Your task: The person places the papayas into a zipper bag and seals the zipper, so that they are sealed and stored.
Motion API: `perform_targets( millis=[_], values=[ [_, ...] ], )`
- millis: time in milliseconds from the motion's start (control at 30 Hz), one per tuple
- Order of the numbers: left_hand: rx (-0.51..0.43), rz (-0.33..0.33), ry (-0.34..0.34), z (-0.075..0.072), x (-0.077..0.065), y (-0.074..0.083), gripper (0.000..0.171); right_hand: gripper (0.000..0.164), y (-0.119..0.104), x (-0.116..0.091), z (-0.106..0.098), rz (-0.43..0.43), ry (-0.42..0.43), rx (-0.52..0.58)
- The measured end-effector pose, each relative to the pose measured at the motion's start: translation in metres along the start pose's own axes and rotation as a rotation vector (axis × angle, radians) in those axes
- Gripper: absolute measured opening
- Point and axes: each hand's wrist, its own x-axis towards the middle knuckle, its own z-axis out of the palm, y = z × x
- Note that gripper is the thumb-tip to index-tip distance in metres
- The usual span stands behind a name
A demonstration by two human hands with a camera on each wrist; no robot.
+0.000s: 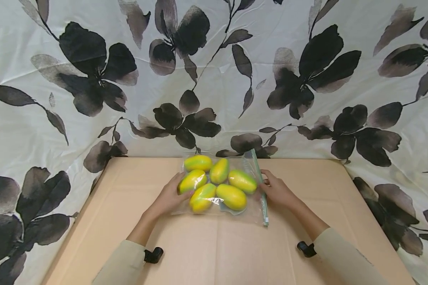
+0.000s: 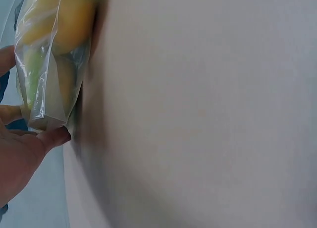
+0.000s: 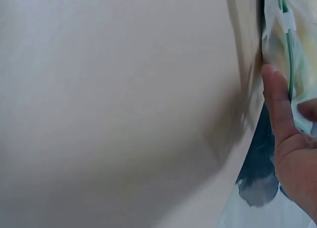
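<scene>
A clear zip bag point(image 1: 219, 210) filled with several yellow-green mangoes point(image 1: 232, 197) is between both hands in the head view. My left hand point(image 1: 170, 194) grips the bag's left end, thumb on the near side. The left wrist view shows that hand point(image 2: 20, 156) with its thumb at the bag's lower corner and fingers on the other side. At the right end, my right hand point(image 1: 279, 190) holds the bag by its green zip edge point(image 1: 259, 178). In the right wrist view, the white slider point(image 3: 288, 21) sits on the zip, beyond the fingers of that hand point(image 3: 294, 161).
Beneath the bag lies a light tan tabletop point(image 1: 199, 253) with a straight back edge. Behind and at both sides hangs a white cloth point(image 1: 232, 99) printed with dark flowers. A black wrist device point(image 1: 153, 255) shows at the left sleeve, another point(image 1: 306, 249) at the right.
</scene>
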Motion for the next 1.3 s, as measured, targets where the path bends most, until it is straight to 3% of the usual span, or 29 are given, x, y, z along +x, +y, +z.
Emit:
perform_targets(
  millis=[333,667,1133,1300],
  values=[
    [-0.014,0.032,-0.049,0.024,0.014,0.022,0.084,0.101,0.007,-0.014,-0.023,0.047,0.027,-0.063],
    [-0.004,0.026,-0.061,0.034,0.032,0.037,0.083,0.098,0.014,-0.015,-0.036,0.107,0.048,-0.077],
    [0.01,0.013,-0.023,0.036,0.034,0.034,0.076,0.1,0.021,-0.011,-0.036,0.111,0.033,-0.103],
    [0.032,0.001,-0.034,0.028,0.031,0.032,0.077,0.088,0.021,-0.017,-0.038,0.085,0.044,-0.113]
  ],
)
